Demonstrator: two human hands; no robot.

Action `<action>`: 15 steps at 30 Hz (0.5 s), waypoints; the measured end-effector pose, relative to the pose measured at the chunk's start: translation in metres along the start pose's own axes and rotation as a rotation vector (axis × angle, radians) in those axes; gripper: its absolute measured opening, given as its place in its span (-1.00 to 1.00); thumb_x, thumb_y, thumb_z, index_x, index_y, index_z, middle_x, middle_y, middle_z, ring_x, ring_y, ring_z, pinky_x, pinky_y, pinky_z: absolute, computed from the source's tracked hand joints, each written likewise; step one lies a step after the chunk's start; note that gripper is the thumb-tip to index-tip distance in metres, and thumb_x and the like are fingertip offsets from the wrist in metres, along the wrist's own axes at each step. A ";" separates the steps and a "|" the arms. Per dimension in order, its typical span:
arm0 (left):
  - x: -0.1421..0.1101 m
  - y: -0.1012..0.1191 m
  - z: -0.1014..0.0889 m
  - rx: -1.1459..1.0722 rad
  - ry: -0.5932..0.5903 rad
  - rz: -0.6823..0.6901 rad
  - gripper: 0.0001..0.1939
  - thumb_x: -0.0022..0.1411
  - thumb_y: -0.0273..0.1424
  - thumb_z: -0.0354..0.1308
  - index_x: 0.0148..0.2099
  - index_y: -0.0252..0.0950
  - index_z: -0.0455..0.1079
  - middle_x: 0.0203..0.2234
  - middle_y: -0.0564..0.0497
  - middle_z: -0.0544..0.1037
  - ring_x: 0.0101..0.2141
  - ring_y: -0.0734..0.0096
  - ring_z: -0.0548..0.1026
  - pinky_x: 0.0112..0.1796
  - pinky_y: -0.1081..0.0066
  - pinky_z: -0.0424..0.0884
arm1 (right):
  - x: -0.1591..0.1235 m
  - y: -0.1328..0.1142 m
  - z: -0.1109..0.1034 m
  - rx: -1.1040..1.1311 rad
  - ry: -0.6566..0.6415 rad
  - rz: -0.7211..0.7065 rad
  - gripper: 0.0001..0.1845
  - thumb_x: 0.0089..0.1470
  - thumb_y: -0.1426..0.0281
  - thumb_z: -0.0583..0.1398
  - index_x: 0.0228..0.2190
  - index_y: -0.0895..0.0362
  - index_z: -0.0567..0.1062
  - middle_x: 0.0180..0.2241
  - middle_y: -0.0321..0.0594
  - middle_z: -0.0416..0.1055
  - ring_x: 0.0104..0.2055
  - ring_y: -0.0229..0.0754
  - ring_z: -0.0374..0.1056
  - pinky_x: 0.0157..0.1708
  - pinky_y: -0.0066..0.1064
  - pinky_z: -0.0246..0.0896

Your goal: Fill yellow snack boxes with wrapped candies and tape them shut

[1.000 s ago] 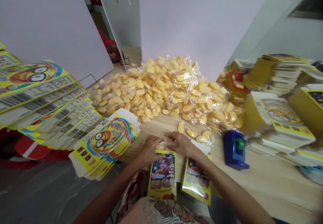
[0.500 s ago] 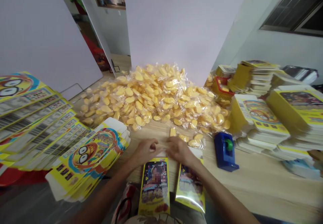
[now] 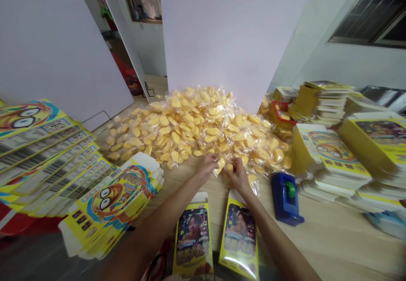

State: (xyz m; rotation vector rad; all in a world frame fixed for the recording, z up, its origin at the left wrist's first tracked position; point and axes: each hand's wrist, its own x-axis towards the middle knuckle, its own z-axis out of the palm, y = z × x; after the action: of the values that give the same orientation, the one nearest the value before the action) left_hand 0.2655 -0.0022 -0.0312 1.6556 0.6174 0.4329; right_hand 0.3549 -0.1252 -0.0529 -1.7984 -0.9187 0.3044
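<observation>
At the near edge of the pile [image 3: 177, 129] of crinkly packets [image 3: 242, 135], the left hand [image 3: 207, 167] is pinching a clear-wrapped oblong piece [image 3: 220, 166]; the right hand [image 3: 238, 175] is curling beside it, its grip unclear; two glossy boxes [image 3: 193, 241] are lying this side of the pile

Light was kinda soft, glare streaked the front right box [image 3: 240, 235] and plastic wrappers [image 3: 218, 131], edges looked stretched and smeary.

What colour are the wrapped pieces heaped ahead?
The wrapped pieces are pale yellow, seen in the head view.
</observation>
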 end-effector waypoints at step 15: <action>-0.030 0.008 0.062 -0.290 0.086 -0.025 -0.73 0.22 -0.19 0.03 -0.37 -0.29 0.29 -0.47 0.04 0.37 -0.37 0.42 0.34 -0.39 0.47 0.26 | -0.018 -0.036 -0.035 0.073 0.196 0.079 -0.62 0.27 0.17 -0.18 -0.22 0.10 0.31 -0.24 -0.14 0.36 -0.16 -0.13 0.29 -0.11 -0.30 0.18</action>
State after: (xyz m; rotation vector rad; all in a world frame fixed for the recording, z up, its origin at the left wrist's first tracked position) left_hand 0.2802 -0.0697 -0.0328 1.3574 0.6075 0.5506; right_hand 0.3473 -0.1565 -0.0108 -1.7650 -0.6920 0.2045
